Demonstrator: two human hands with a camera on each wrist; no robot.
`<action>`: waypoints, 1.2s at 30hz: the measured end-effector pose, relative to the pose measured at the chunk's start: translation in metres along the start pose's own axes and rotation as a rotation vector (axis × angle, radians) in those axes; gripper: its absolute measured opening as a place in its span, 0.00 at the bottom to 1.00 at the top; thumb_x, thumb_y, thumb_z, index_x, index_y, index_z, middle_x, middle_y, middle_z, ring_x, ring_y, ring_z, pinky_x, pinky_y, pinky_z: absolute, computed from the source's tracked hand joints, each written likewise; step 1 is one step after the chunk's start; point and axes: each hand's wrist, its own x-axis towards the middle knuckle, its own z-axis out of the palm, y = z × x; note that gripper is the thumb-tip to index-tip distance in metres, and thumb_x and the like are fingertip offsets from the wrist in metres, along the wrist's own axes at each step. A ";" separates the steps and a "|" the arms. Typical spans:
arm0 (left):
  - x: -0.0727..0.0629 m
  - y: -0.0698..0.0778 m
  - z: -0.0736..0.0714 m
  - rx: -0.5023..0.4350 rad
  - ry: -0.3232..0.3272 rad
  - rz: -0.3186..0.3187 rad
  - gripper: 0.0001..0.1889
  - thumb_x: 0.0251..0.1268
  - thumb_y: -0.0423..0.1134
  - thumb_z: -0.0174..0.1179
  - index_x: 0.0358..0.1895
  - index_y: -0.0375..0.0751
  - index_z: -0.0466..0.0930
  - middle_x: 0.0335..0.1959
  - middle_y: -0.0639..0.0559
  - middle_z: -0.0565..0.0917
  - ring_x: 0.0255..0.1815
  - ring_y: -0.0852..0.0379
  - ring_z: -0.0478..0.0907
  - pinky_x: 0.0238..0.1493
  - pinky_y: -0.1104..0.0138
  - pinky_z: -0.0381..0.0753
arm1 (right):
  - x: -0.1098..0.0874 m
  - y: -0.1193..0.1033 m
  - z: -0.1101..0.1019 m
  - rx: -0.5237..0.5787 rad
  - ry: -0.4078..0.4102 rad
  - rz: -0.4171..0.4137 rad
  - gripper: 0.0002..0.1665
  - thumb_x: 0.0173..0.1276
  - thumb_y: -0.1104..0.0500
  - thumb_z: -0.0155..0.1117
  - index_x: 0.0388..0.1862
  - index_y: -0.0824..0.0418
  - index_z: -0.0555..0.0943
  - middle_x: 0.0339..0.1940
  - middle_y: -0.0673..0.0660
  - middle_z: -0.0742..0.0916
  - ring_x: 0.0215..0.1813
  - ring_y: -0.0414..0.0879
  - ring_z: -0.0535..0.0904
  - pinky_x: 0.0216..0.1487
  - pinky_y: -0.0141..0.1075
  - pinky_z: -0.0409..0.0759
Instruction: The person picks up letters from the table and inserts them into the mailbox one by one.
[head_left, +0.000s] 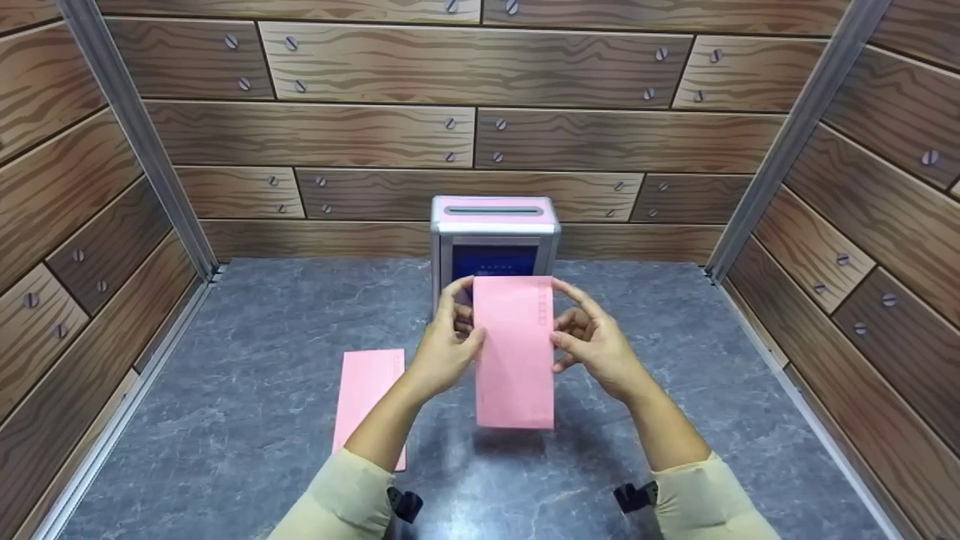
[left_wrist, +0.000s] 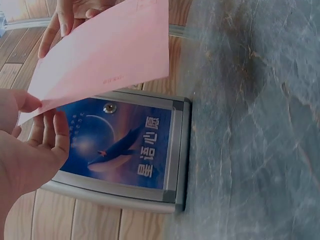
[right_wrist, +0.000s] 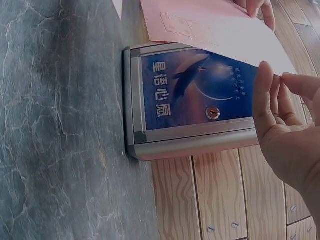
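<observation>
A pink envelope (head_left: 514, 352) is held up lengthwise above the grey table, between both hands. My left hand (head_left: 444, 341) pinches its left edge, thumb on the near face. On the opposite edge my right hand (head_left: 596, 345) grips it the same way, with the index finger by the top corner. Behind the envelope stands a box (head_left: 495, 217) with a slot in its pink top and a metal frame. The left wrist view shows the box's blue front panel (left_wrist: 120, 150), with a whale picture, white lettering and a lock. The envelope hides part of that panel in the head view.
More pink envelopes or a single one (head_left: 371, 382) lie on the table (head_left: 262, 420) to the left, partly under my left forearm. Wood-patterned walls (head_left: 375, 135) enclose the back and both sides, with metal posts (head_left: 780, 135) at the corners.
</observation>
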 end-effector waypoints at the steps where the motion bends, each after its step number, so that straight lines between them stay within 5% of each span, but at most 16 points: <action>1: 0.000 0.001 -0.002 0.008 -0.006 0.004 0.39 0.77 0.28 0.58 0.85 0.55 0.54 0.53 0.40 0.80 0.47 0.53 0.79 0.49 0.65 0.84 | 0.000 -0.001 0.000 -0.004 -0.003 0.002 0.49 0.75 0.72 0.67 0.89 0.51 0.61 0.44 0.58 0.82 0.42 0.45 0.84 0.33 0.42 0.93; 14: 0.002 0.013 -0.021 0.072 -0.110 0.021 0.43 0.77 0.25 0.59 0.86 0.56 0.49 0.51 0.41 0.79 0.44 0.54 0.83 0.45 0.51 0.94 | 0.008 -0.006 -0.002 -0.064 -0.051 -0.015 0.51 0.76 0.70 0.67 0.90 0.44 0.58 0.45 0.62 0.80 0.43 0.50 0.87 0.34 0.51 0.94; 27: 0.007 0.019 -0.033 0.106 -0.106 0.081 0.43 0.76 0.23 0.59 0.85 0.54 0.49 0.49 0.42 0.78 0.44 0.54 0.82 0.42 0.62 0.93 | 0.012 -0.013 0.002 -0.056 -0.104 -0.009 0.54 0.78 0.68 0.67 0.91 0.37 0.53 0.46 0.62 0.77 0.44 0.49 0.84 0.40 0.57 0.93; 36: 0.025 0.037 -0.041 0.197 -0.104 0.171 0.45 0.73 0.24 0.63 0.86 0.50 0.48 0.47 0.43 0.81 0.43 0.55 0.83 0.46 0.68 0.88 | 0.024 -0.028 0.002 -0.071 -0.038 -0.102 0.55 0.75 0.76 0.61 0.91 0.45 0.52 0.42 0.57 0.80 0.42 0.50 0.87 0.41 0.53 0.94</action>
